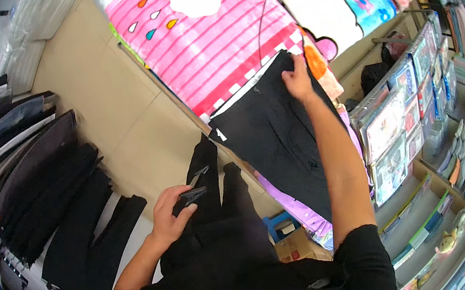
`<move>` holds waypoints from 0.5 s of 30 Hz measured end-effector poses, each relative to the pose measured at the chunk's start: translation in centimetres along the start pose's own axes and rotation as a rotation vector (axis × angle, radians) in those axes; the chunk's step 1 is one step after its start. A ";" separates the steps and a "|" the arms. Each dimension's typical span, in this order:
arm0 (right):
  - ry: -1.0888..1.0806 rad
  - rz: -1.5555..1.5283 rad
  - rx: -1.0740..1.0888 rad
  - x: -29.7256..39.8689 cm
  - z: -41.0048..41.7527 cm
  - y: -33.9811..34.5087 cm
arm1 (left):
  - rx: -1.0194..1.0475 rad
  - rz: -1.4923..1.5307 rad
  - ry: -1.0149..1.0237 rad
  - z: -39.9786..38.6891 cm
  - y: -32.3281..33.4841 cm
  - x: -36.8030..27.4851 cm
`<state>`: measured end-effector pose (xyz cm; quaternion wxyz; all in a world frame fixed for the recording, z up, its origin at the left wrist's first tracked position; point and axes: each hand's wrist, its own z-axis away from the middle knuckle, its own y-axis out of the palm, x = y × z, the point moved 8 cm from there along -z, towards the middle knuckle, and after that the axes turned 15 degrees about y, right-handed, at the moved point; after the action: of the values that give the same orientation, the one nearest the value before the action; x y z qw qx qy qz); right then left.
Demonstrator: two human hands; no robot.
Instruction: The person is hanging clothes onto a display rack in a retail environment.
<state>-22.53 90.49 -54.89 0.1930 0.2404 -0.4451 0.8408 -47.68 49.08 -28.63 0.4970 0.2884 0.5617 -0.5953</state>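
A pair of black trousers [272, 126] lies over the end of a pink striped blanket [221, 62], its pale inner waistband showing along the far edge. My right hand [298, 79] pinches one corner of that waistband between thumb and fingers. A small white tag [220, 135] sticks out near the opposite corner. Lower left, my left hand [173, 212] is closed around a dark clip hanger [195, 194], held over the floor beside my legs. Part of the hanger is hidden in the palm, and its exact shape is hard to tell.
A rack of dark trousers [42, 170] curves along the left. Wrapped white bundles [26, 49] stand behind it on the tiled floor [115, 94]. Beyond the pink blanket lies a cartoon-print blanket [328, 4]. Packaged goods [388, 124] and a compartment shelf [428, 225] fill the right; a cardboard box [301, 246] sits below.
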 end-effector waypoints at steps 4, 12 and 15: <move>0.240 -0.145 0.060 -0.6 -1.7 0.0 | 0.021 -0.042 0.063 -0.5 -0.3 -0.1; -0.038 0.240 -0.128 4.1 7.7 -4.7 | 0.117 -0.207 0.349 -5.5 0.1 -4.5; -0.045 0.183 -0.088 5.2 12.4 -6.3 | 0.147 -0.352 0.472 -8.1 0.9 -6.7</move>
<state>-20.49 84.00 -41.67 0.1160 0.2087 -0.5059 0.8289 -46.29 58.71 -24.62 0.2196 0.3523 0.6586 -0.6277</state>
